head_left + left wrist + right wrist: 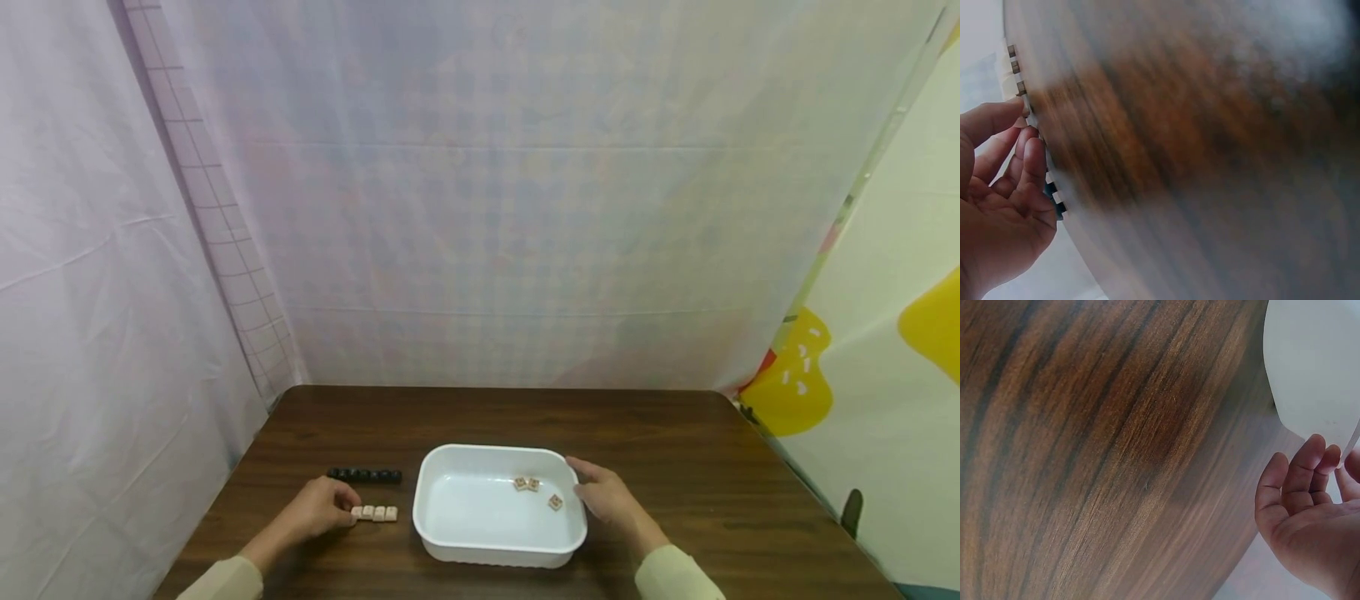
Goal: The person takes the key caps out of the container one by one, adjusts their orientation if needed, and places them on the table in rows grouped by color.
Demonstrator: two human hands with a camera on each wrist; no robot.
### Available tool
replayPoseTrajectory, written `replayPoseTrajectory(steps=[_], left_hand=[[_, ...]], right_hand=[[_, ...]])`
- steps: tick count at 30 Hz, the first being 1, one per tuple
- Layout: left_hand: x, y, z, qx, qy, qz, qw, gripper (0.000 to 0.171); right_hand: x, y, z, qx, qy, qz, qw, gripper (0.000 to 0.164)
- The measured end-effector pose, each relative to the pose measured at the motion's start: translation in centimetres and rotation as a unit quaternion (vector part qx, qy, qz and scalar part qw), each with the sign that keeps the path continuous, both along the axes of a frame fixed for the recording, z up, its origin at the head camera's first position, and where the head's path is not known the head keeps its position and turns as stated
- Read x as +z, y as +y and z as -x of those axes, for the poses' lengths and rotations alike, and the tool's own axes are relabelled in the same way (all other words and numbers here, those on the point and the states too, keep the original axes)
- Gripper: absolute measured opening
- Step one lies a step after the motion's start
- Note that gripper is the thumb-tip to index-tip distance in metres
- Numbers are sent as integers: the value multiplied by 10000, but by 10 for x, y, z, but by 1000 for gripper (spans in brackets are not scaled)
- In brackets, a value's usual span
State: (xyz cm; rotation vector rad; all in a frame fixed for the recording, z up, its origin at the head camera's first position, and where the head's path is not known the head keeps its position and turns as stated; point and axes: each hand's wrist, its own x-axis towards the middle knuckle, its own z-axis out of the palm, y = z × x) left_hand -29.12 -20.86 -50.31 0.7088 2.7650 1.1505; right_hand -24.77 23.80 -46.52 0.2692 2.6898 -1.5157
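My left hand [321, 508] is at the left end of a short row of white keycaps [380, 513]. Its thumb and fingertips pinch the end keycap, which the fingers partly hide; the left wrist view shows this hand [1010, 187] with thumb and fingers meeting at the row. Just beyond it runs a row of black keycaps [364, 475]. A white rectangular basin [495, 553] stands right of both rows. My right hand [609, 500] holds the basin's right rim, thumb at the top edge and curled fingers [1304, 464] against the outer wall.
Inside the basin, toward its right side, lie a few light keycaps [555, 502] with brownish markings. Everything stands on a dark wood-grain table [675, 433]. A pale curtain [495, 208] hangs behind the table, with more sheeting at the left and right.
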Motion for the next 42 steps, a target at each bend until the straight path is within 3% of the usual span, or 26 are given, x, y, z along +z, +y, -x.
replayPoseTrajectory(steps=[6,10,14,18,22,26,31,36,42], left_hand=[[1,-1,0,-126,-92,-40,9999,22],[5,-1,2,-165,-34,224,9996,34],[15,3,4,-134,141,406,9990,42],[29,16,8,-112,318,108,9994,38],[44,43,13,-142,591,-160,9980,32],[56,82,17,-203,539,-311,9979,29],[65,139,20,-367,486,-140,9980,28],[67,187,23,-491,332,176,9981,29],[60,219,26,-619,599,611,9944,25]], right_hand=[[1,0,-1,16,30,45,10000,47],[1,0,-1,-5,22,90,10000,47],[1,0,-2,44,41,76,10000,46],[2,0,-2,61,-93,116,9999,47],[2,0,-2,31,-206,143,9997,48],[1,0,-1,56,-23,63,10000,47],[0,0,1,18,148,-151,9998,50],[0,1,2,43,238,-217,9995,52],[-2,1,3,-28,157,-298,9994,53]])
